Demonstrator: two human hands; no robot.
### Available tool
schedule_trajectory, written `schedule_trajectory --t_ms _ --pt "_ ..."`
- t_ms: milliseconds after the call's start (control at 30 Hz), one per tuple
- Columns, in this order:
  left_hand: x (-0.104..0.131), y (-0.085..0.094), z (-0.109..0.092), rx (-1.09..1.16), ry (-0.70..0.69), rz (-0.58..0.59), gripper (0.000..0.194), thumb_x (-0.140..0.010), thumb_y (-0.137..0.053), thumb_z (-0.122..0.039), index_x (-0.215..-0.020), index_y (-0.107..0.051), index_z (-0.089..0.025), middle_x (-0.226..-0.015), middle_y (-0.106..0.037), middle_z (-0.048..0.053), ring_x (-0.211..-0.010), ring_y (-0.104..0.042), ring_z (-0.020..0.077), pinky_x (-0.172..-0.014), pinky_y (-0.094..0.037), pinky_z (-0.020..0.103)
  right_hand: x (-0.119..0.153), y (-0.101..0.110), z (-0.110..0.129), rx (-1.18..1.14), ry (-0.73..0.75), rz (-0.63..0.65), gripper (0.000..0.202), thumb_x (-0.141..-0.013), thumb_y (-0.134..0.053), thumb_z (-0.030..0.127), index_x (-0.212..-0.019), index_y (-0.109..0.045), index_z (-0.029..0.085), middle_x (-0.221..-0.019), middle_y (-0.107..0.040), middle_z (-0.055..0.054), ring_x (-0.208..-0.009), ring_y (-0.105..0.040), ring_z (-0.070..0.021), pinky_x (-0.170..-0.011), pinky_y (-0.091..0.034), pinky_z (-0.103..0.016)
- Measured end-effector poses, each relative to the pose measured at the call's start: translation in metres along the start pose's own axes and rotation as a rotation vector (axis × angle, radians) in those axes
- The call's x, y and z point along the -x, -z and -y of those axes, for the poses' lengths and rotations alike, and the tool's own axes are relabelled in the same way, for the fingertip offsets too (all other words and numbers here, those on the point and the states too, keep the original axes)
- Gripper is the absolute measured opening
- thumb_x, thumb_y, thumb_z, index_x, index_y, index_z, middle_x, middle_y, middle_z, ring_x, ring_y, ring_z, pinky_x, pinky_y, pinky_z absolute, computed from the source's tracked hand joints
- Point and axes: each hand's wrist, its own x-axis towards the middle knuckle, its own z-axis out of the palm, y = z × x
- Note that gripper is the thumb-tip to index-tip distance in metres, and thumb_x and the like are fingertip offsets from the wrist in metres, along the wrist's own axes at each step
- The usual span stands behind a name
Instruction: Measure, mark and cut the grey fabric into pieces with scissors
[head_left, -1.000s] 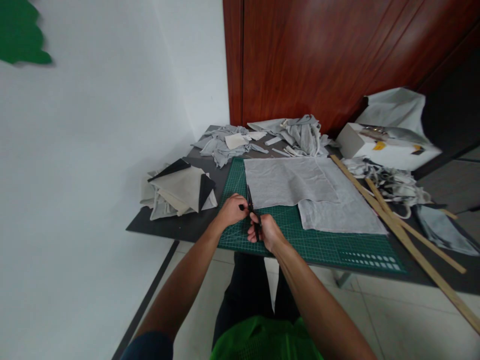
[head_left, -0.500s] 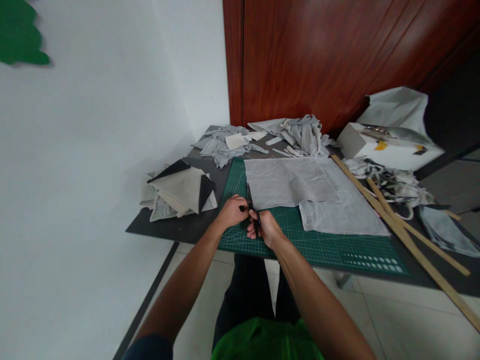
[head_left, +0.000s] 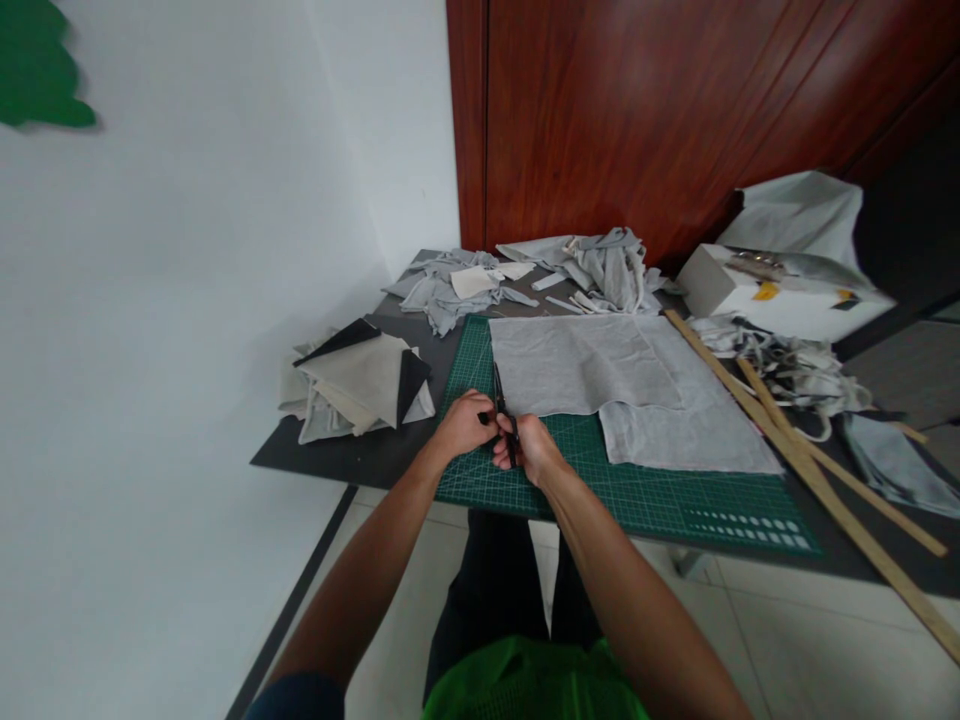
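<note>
My right hand is closed around the black handles of a pair of scissors, whose blades point away from me beside the left edge of a grey cloth. Close against it, my left hand has its fingers drawn together in a pinch. A small dark bit shows at its fingertips, too small to name. Both hands are above the green cutting mat, near its left end. A second grey cloth lies partly under the first, to the right.
Folded beige and black fabric lies on the dark table at left. Grey scraps and crumpled cloth are at the back. Wooden strips, a white box and tangled strips are at right.
Almost nothing differs. My right hand and the scissors' handles have shifted very slightly up and toward my left hand.
</note>
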Motion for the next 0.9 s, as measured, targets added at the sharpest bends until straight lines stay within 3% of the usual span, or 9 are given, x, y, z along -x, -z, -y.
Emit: schedule_trajectory --t_ms 300,533,667,767,900 --pt "0.0 -0.001 0.001 0.009 0.037 -0.006 0.02 -0.074 -0.067 -0.006 -0.063 -0.061 -0.021 -0.072 -0.066 0.0 -0.08 -0.059 0.0175 -0.082 -0.05 0.031 -0.007 0.0 0.01 -0.005 -0.013 0.022 0.024 -0.096 -0.053 0.033 -0.084 -0.062 0.015 -0.05 -0.058 -0.001 -0.038 -0.054 -0.0134 -0.039 -0.045 -0.021" --pt "0.001 -0.002 0.004 0.016 0.014 -0.025 0.02 -0.072 -0.065 -0.003 -0.063 -0.062 -0.021 -0.071 -0.067 0.0 -0.081 -0.06 0.0175 -0.083 -0.05 0.032 -0.013 0.0 0.016 -0.001 -0.007 -0.009 0.018 -0.093 -0.053 0.024 -0.082 -0.062 0.014 -0.048 -0.056 -0.001 -0.037 -0.052 -0.0136 -0.037 -0.043 -0.022" --pt "0.001 -0.001 0.003 0.042 0.021 -0.06 0.018 -0.072 -0.064 -0.004 -0.065 -0.061 -0.021 -0.072 -0.068 -0.001 -0.079 -0.061 0.017 -0.082 -0.05 0.032 -0.007 0.008 0.015 -0.034 -0.001 0.047 0.017 -0.094 -0.054 0.024 -0.081 -0.061 0.014 -0.051 -0.059 -0.002 -0.038 -0.053 -0.0128 -0.036 -0.04 -0.02" --pt "0.0 0.0 0.003 0.077 0.097 -0.145 0.016 -0.071 -0.064 -0.006 -0.065 -0.061 -0.021 -0.075 -0.07 -0.001 -0.08 -0.064 0.017 -0.082 -0.051 0.032 0.002 0.018 0.013 -0.037 0.031 0.089 0.017 -0.093 -0.056 0.025 -0.081 -0.061 0.015 -0.053 -0.061 -0.002 -0.038 -0.054 -0.012 -0.035 -0.039 -0.019" --pt "-0.006 0.005 0.006 0.134 0.343 -0.284 0.01 -0.075 -0.062 -0.012 -0.069 -0.064 -0.02 -0.074 -0.071 0.0 -0.075 -0.066 0.0163 -0.072 -0.051 0.029 0.017 0.035 0.014 -0.036 0.129 0.108 0.022 -0.095 -0.056 0.024 -0.077 -0.062 0.014 -0.059 -0.063 -0.002 -0.044 -0.061 -0.0121 -0.04 -0.046 -0.02"
